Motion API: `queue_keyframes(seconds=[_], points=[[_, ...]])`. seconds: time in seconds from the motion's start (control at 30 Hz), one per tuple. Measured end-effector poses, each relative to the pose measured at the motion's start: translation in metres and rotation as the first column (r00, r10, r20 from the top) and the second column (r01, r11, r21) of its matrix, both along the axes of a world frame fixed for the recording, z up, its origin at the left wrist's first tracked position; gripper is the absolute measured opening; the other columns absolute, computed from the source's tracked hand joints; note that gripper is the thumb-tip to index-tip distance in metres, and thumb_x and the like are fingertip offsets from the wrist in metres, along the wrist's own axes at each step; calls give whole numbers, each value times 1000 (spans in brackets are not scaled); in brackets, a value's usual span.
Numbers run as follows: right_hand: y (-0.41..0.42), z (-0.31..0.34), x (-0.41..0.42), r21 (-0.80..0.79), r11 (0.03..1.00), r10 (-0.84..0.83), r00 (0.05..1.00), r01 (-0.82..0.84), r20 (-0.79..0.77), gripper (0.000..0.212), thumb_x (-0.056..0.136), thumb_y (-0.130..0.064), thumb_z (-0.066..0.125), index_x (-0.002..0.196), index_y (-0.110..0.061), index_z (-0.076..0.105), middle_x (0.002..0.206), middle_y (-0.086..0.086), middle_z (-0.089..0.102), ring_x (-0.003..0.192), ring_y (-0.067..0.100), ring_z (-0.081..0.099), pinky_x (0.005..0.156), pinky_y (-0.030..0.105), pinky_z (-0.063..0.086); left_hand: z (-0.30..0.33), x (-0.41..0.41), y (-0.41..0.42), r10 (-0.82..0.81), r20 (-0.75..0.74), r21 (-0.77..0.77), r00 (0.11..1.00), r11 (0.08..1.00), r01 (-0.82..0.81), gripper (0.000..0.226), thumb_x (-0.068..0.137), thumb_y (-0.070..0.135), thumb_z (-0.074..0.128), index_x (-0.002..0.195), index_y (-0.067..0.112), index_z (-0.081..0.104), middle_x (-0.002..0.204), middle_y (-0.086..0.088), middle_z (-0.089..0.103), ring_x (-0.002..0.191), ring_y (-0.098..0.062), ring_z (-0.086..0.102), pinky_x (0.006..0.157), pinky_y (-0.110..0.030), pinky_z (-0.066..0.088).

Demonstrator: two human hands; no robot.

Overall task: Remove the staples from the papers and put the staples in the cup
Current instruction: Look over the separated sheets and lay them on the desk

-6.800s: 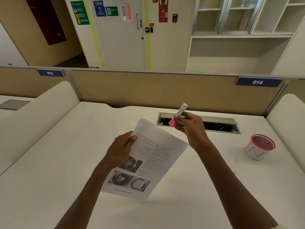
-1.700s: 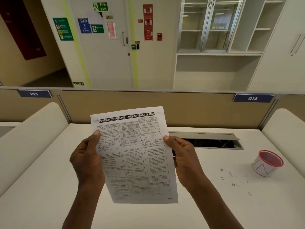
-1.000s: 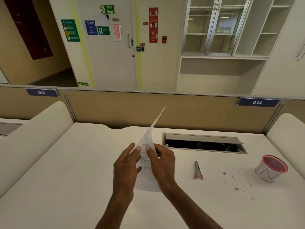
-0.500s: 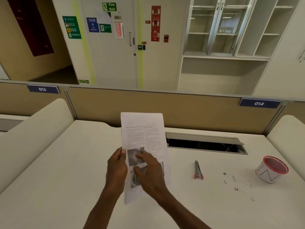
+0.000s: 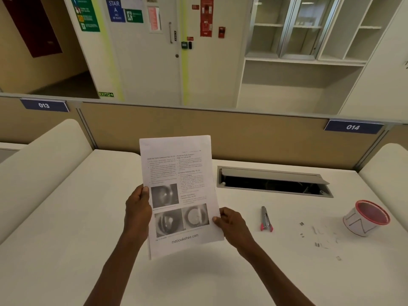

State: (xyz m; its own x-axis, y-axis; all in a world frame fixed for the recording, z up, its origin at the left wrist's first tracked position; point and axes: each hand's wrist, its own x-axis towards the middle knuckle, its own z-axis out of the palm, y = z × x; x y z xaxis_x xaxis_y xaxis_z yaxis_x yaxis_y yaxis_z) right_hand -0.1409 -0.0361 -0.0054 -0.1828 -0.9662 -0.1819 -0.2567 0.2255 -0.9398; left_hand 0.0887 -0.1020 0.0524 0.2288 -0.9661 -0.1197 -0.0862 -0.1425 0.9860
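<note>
papers [image 5: 178, 191]: held above the bench [image 5: 66, 250], centre
staple remover [image 5: 265, 219]: on bench, right of papers
loose staples [image 5: 317, 244]: further right
cup [image 5: 365, 218]: far right

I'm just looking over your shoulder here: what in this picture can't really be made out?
- Papers, head view: body text too blurred to read; any staple too small to spot.
- Cup: its inside is a red blur, contents unclear.
- Bits on the desk by the cup: too tiny to name surely.
- Cable slot: interior dark.
- Left hand and right hand: fingers hidden behind the papers.
</note>
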Motion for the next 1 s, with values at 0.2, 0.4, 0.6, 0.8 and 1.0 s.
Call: queue_keyframes(seconds=[0.2,0.4,0.6,0.8,1.0], points=[[-14,-24,6,54,987,-154,988,153,13,3,85,-8,68,85,-5,69,78,10,74,59,17,66,45,26,50,-23,-3,-29,-34,92,48,995,998,29,29,102,30,37,96,21,64,94,3,68,85,-18,64,79,-36,51],[-51,-40,5,149,955,-262,965,256,21,5,82,-8,69,85,-5,73,82,6,74,67,20,68,46,21,49,-61,-2,-52,-232,249,204,940,962,184,20,93,26,58,92,10,70,88,-9,71,82,-28,65,66,-31,47],[-95,-60,-4,190,929,-317,948,317,-29,9,82,-7,70,88,-1,73,81,6,71,63,14,65,43,21,52,-109,-13,-68,-135,235,227,963,970,80,19,87,9,65,105,3,68,92,-15,70,83,-30,67,61,-35,60],[-123,-83,-9,211,921,-296,941,327,-166,16,83,-10,71,93,2,68,88,8,67,67,13,61,47,15,49,-153,-25,-94,-105,414,175,904,984,35,45,85,18,71,127,4,59,124,-17,64,109,-32,63,85,-42,56],[-136,-100,-16,152,933,-296,935,327,-192,39,82,-5,71,120,2,61,104,16,70,76,14,61,55,-5,37,-171,-37,-114,-54,514,84,856,996,12,39,84,11,71,120,-2,64,118,-22,66,108,-36,64,97,-44,48]])
